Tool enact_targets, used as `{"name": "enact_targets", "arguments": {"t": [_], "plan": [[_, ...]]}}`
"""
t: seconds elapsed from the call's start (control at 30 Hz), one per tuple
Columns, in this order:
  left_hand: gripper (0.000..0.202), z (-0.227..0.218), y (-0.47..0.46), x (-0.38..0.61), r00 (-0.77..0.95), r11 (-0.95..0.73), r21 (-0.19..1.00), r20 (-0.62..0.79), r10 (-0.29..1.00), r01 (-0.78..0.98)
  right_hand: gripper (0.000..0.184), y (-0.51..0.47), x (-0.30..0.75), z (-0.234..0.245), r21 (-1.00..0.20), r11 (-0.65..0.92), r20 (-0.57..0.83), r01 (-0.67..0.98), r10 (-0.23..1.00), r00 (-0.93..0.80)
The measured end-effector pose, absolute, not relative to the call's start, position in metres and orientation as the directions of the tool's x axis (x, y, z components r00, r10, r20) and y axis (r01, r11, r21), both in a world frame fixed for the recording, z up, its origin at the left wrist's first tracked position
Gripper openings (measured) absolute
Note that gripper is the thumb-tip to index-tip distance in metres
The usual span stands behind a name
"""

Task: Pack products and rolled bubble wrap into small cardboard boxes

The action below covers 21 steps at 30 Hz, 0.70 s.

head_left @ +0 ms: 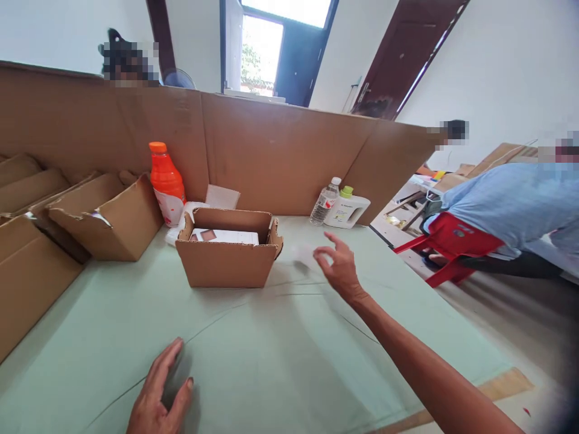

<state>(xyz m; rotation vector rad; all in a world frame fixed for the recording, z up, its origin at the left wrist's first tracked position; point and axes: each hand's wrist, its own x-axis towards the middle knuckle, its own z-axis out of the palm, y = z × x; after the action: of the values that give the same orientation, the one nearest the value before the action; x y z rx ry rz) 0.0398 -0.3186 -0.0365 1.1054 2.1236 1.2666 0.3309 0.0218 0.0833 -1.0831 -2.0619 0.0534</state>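
Head view, looking down over a table under a pale green cover (280, 355). Left hand (158, 398) at the bottom edge, palm down on the cover, fingers loosely together and thumb out to the side, holding nothing. Right hand (340, 268) stretched forward at the end of a bare arm, raised a little above the cover, fingers parted and loosely curled, forefinger uppermost. Just beside its fingertips, a small pale scrap (304, 253), too blurred to name; impossible to tell whether thumb and forefinger pinch it or only come near it.

Left of that hand and close by, an open cardboard box (228, 262) standing upright on the cover, flaps up, with a flat white package (224, 236) lying inside. Behind the box, something white (222, 196), partly hidden. Orange bottle (166, 181) upright to the back left, just beside a stack of empty cardboard boxes (106, 220) tipped on their sides. Clear water bottle (324, 202) and white jug with a green cap (347, 208) side by side at the back right, against a long cardboard wall (280, 150) along the far edge.

Off the table to the right, a person in a light blue shirt (511, 205) bent over beside a red plastic chair (452, 241).
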Motion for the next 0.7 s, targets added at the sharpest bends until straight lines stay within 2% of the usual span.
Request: {"name": "enact_targets", "arguments": {"t": [0.07,0.1,0.2,0.3,0.37,0.43,0.53,0.7], "plan": [[0.053,-0.024,-0.317,0.049,-0.615,0.245,0.879,0.067,0.786,0.409,0.020,0.008,0.324,0.102,-0.685,0.566,0.593,0.459,0.799,-0.102],[0.051,-0.019,-0.316,0.053,-0.610,0.234,0.880,0.078,0.788,0.414,0.026,-0.004,0.322,0.105,-0.788,0.512,0.536,0.340,0.844,-0.029],[0.047,-0.007,-0.314,0.060,-0.527,0.177,0.852,0.131,0.840,0.492,0.036,-0.057,0.323,0.088,-0.959,0.260,0.269,0.110,0.960,0.076],[0.043,-0.003,-0.316,0.063,-0.386,0.054,0.785,0.242,0.890,0.617,0.040,-0.119,0.333,0.051,-0.999,-0.021,-0.019,0.041,0.999,0.049],[0.045,-0.001,-0.317,0.066,-0.297,-0.019,0.748,0.287,0.911,0.664,0.037,-0.156,0.341,0.034,-0.992,-0.123,-0.123,0.037,0.992,-0.003],[0.054,0.003,-0.314,0.072,-0.214,-0.064,0.737,0.276,0.937,0.673,0.035,-0.181,0.346,0.028,-0.988,-0.152,-0.154,0.036,0.986,-0.062],[0.071,0.011,-0.299,0.089,-0.104,-0.086,0.753,0.202,0.974,0.653,0.033,-0.199,0.347,0.030,-0.992,-0.118,-0.125,0.051,0.980,-0.157],[0.085,0.025,-0.268,0.121,0.001,-0.059,0.856,0.068,0.998,0.513,0.029,-0.206,0.353,0.037,-0.982,-0.030,-0.102,0.186,0.914,-0.393]]}}
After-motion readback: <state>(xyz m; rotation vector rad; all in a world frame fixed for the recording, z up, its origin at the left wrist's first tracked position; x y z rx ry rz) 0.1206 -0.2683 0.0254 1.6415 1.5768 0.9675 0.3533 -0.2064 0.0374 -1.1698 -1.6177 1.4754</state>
